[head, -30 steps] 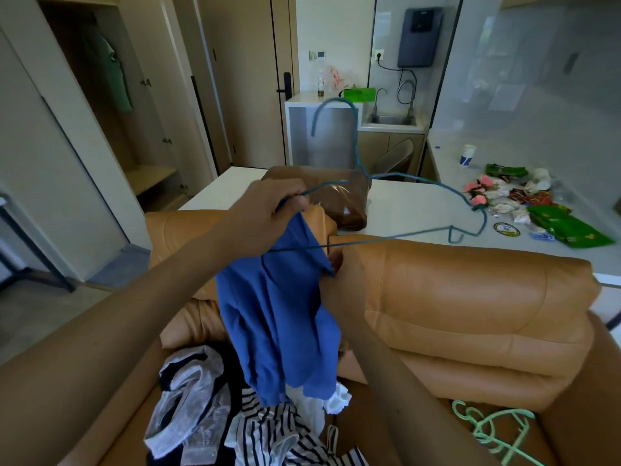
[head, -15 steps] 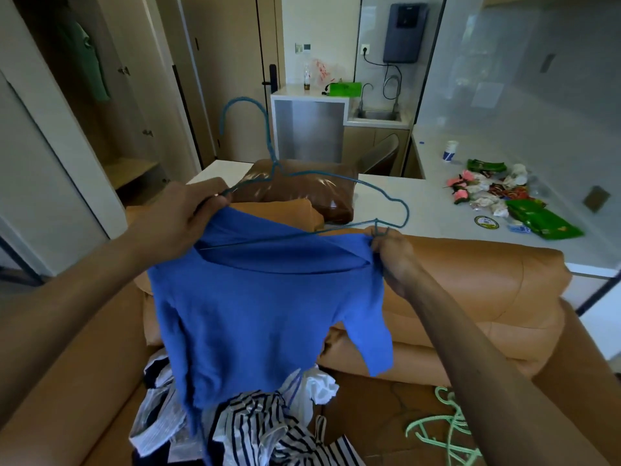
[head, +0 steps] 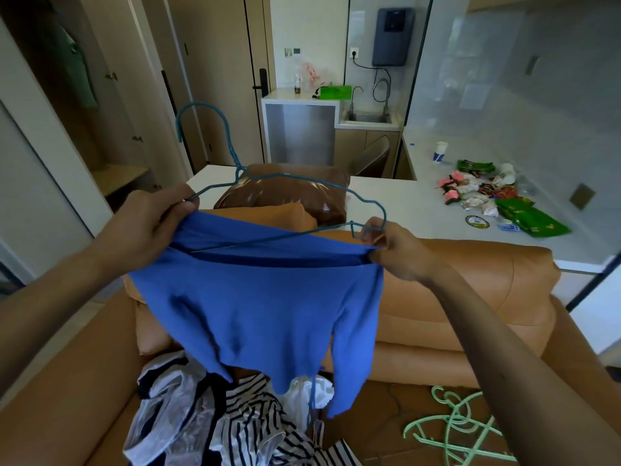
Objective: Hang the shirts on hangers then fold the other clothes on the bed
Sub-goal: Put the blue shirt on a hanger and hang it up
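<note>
A blue shirt (head: 258, 307) hangs spread out in front of me above a tan leather sofa (head: 470, 290). My left hand (head: 148, 223) grips the shirt's left top edge together with the left end of a blue wire hanger (head: 285, 183). My right hand (head: 400, 250) pinches the shirt's right top edge and the hanger's right end. The hanger's bottom bar runs into the shirt's opening; its hook points up and left. A heap of striped and white clothes (head: 228, 418) lies on the seat below.
Pale green hangers (head: 460, 428) lie on the seat at the right. Brown cushions (head: 289, 193) sit on the sofa back. Behind is a white counter (head: 386, 200) with snack packets (head: 487, 193) and a cup (head: 440, 151). An open wardrobe (head: 84, 95) stands at left.
The shirt went from bunched under my left hand to stretched wide between both hands. The hanger swung left and its bar entered the shirt's opening.
</note>
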Demonstrator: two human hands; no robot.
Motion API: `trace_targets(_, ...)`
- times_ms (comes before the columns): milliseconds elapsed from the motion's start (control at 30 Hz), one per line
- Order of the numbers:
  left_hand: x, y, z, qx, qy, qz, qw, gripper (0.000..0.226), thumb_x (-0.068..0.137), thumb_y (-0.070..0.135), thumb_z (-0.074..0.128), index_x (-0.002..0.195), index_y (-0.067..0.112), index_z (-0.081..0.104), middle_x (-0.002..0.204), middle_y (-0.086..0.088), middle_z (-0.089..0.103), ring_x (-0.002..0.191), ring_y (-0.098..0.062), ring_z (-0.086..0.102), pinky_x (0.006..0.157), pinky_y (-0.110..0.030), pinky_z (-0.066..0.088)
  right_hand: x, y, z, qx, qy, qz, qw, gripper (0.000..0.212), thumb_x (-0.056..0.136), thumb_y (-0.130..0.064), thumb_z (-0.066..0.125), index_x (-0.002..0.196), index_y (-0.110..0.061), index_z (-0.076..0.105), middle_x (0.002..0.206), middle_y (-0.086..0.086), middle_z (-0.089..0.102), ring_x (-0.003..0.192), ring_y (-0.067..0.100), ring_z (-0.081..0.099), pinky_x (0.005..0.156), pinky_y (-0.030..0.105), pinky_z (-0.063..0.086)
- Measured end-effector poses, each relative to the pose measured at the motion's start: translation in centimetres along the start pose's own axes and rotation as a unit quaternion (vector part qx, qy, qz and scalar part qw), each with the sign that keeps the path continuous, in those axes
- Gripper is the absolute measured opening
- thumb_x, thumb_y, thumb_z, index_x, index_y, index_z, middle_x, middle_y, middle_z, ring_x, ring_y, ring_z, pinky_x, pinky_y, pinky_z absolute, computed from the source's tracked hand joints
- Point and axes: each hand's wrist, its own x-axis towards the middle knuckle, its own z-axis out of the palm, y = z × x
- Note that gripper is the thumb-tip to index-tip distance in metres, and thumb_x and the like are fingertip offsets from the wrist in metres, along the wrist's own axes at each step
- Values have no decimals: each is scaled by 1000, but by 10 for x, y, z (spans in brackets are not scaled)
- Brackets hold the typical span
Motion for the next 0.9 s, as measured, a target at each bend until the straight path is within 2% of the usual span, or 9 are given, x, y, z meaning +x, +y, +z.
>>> trace_targets(100,-4,-3,-2,6,1,8,1000,22,103,21,38,89,12,54,76,3,51,59,-3,49,55,-12,33,3,-1,-14,-6,37,28,999,30,77,11,54,74,-19,52,75,0,56,73,22,52,59,32,41)
trace_targets(267,-4,-4,0,35,1,27,999,24,102,20,39,92,8,56,62,2,49,61,-5,50,56,-10,34,4,-11,-24,30,43,56,997,33,83,14,47,66,-14,47,64,2,47,60,16,43,52,22,34)
trace_targets(367,-5,-5,-1,39,20,38,998,26,103,21,38,91,7,56,62,3,50,59,-15,47,54,-16,34,4,-12,-27,46,49,72,995,32,83,14,44,66,-13,48,64,4,47,60,17,43,52,25,34)
trace_targets(500,-4,-2,-2,1,85,4,996,25,105,24,35,88,15,52,76,0,48,58,-8,46,54,-19,33,7,-13,-26,62,65,91,992,32,81,14,41,65,-13,49,63,6,46,60,19,41,53,26,32)
trace_targets(567,-3,-2,-1,-22,112,-17,993,23,105,25,35,87,20,48,73,1,46,60,-7,45,55,-19,34,7,-15,-24,69,65,99,991,33,81,14,40,65,-14,48,62,4,45,59,17,40,53,25,32)
trace_targets(633,-3,-3,3,-12,116,-16,993,23,105,25,35,85,25,46,69,0,47,57,-9,46,52,-20,33,7,-16,-23,76,62,96,990,32,80,13,40,65,-13,48,59,3,43,57,17,39,52,26,31)
trace_targets(700,-5,-4,5,6,105,1,994,23,105,25,35,86,30,47,78,3,52,56,-8,47,51,-18,33,5,-16,-23,75,54,96,991,28,81,12,41,69,-11,51,62,5,45,59,17,41,53,27,33)
trace_targets(833,-8,-10,9,20,92,7,996,31,105,28,33,88,11,53,84,13,54,57,-7,47,52,-15,32,2,-17,-21,65,48,94,992,30,83,12,41,68,-12,50,66,8,47,64,19,43,55,28,33)
trace_targets(900,-9,-10,10,25,89,13,996,29,105,27,34,89,11,53,83,22,55,57,1,47,52,-13,32,0,-18,-20,64,43,95,992,29,84,12,41,69,-11,51,67,8,48,64,19,44,54,28,35)
